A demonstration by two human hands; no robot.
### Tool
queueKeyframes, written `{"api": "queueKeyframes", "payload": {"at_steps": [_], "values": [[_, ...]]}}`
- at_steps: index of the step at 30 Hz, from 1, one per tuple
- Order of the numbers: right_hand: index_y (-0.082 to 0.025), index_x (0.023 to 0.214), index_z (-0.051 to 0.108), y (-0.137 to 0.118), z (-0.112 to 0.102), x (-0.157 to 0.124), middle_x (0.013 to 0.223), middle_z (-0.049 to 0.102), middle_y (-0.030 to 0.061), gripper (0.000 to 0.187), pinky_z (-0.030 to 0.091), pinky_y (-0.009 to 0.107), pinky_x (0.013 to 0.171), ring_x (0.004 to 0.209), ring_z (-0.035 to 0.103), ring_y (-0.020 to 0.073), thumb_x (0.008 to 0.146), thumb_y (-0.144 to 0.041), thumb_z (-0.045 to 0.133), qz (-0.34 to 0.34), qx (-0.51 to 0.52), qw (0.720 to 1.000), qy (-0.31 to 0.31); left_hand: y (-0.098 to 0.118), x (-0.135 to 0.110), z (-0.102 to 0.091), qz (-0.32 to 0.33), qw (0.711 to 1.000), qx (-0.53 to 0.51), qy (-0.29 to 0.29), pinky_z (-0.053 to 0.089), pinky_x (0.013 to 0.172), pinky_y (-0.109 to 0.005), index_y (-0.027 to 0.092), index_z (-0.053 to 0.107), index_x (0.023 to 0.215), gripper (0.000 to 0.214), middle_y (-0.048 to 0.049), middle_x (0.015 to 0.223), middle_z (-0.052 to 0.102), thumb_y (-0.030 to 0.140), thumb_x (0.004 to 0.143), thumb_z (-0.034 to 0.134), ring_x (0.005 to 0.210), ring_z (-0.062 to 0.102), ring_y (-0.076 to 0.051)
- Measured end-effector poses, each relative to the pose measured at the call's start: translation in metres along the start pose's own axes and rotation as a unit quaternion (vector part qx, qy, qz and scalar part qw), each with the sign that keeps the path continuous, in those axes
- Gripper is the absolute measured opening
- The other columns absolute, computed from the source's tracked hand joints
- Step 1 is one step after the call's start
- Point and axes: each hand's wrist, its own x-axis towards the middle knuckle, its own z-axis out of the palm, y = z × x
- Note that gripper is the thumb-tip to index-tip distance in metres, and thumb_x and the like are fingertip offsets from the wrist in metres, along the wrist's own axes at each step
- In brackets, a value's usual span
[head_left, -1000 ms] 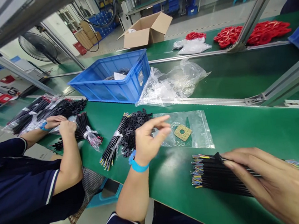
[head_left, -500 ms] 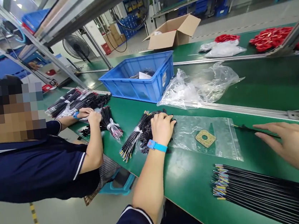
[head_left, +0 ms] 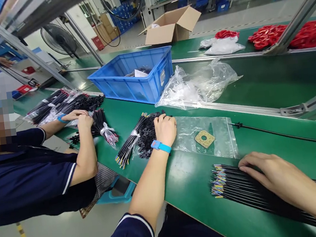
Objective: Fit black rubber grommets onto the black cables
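Note:
My left hand (head_left: 165, 129), a blue band at its wrist, reaches into a pile of small black plastic clips (head_left: 148, 136). Its fingers are curled down, and what lies under the fingertips is hidden. My right hand (head_left: 269, 168) is at the far edge of a row of black cables (head_left: 251, 186) with coloured wire ends. There its thumb and forefinger close on a cable; the other fingers are tucked behind. Farther back, a single black cable (head_left: 282, 131) with a black clip (head_left: 238, 125) near its left end lies on the green table, apart from both hands.
A clear zip bag (head_left: 186, 140) with a tan square piece (head_left: 205, 139) lies between my hands. Left of the clips is a tied cable bundle (head_left: 130, 142). A blue bin (head_left: 131, 85) and crumpled plastic (head_left: 200, 85) stand behind. A co-worker's hands (head_left: 82, 117) handle cables at left.
My right hand has let go of the single cable with the clip and moved down and left onto the cable row. My left hand stays at the clip pile. The whole view has shifted slightly.

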Motion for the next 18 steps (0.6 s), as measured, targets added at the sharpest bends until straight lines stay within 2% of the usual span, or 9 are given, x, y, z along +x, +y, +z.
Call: {"api": "queueKeyframes", "payload": {"at_steps": [4, 9, 13, 15, 18], "values": [[-0.025, 0.089, 0.074, -0.009, -0.003, -0.002, 0.085, 0.074, 0.0019, 0.040, 0.057, 0.028, 0.062, 0.071, 0.073, 0.0158, 0.106, -0.051, 0.049, 0.007, 0.040, 0.999, 0.005, 0.000, -0.001, 0.001, 0.000, 1.000, 0.013, -0.004, 0.035, 0.115, -0.052, 0.021, 0.075, 0.125, 0.033, -0.0093, 0.130, 0.074, 0.019, 0.093, 0.068, 0.137, 0.053, -0.034], [-0.028, 0.095, 0.077, -0.012, 0.000, -0.005, 0.088, 0.076, 0.0005, 0.034, 0.056, 0.029, 0.067, 0.075, 0.073, 0.0157, 0.105, -0.050, 0.053, -0.036, 0.021, 0.999, 0.021, -0.001, 0.000, 0.004, -0.012, 1.000, 0.012, -0.012, 0.035, 0.115, -0.051, 0.020, 0.079, 0.111, 0.019, -0.0081, 0.131, 0.073, 0.021, 0.095, 0.068, 0.137, 0.051, -0.035], [-0.025, 0.092, 0.072, -0.019, -0.004, -0.002, 0.086, 0.073, 0.0007, 0.036, 0.056, 0.026, 0.064, 0.072, 0.071, 0.0139, 0.106, -0.050, 0.050, -0.009, 0.041, 0.999, 0.030, 0.005, -0.003, -0.006, -0.004, 0.996, -0.076, 0.038, 0.038, 0.115, -0.050, 0.022, 0.078, 0.116, 0.024, -0.0076, 0.135, 0.072, 0.033, 0.095, 0.075, 0.137, 0.054, -0.032], [-0.025, 0.095, 0.068, -0.025, -0.008, 0.000, 0.085, 0.072, -0.0005, 0.031, 0.054, 0.023, 0.059, 0.067, 0.070, 0.0122, 0.107, -0.047, 0.049, 0.004, 0.055, 0.997, 0.061, 0.014, -0.009, -0.013, 0.059, 0.981, -0.173, 0.061, 0.043, 0.109, -0.045, 0.023, 0.077, 0.117, 0.026, -0.0061, 0.128, 0.075, 0.040, 0.099, 0.071, 0.128, 0.062, -0.027], [-0.024, 0.100, 0.062, -0.034, -0.012, 0.004, 0.082, 0.072, -0.0024, 0.022, 0.051, 0.020, 0.054, 0.061, 0.068, 0.0104, 0.109, -0.040, 0.049, -0.003, 0.028, 0.992, 0.122, 0.036, -0.024, -0.018, 0.216, 0.920, -0.326, 0.018, 0.052, 0.096, -0.035, 0.022, 0.076, 0.117, 0.037, -0.0042, 0.110, 0.080, 0.053, 0.101, 0.065, 0.104, 0.073, -0.019]]}}
